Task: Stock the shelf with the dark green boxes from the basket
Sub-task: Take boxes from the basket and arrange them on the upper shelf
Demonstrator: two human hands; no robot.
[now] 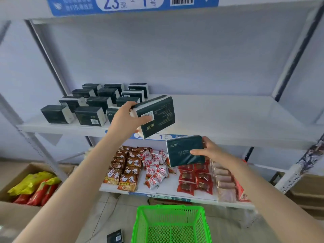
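Holding one glossy rectangular dark green box [157,116] in our left hand [124,120] above the smooth white shelf [228,120], we grasp another box [184,151] with our right hand [212,151], over the green mesh plastic basket [171,223].

White shelf [228,120]: dark green boxes [91,104] in rows, left side.

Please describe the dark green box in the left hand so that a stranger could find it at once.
Look at the middle white shelf. At its front edge, the left hand holds a dark green box in the air, tilted. Unlike the shelved boxes, it shows a white barcode label.
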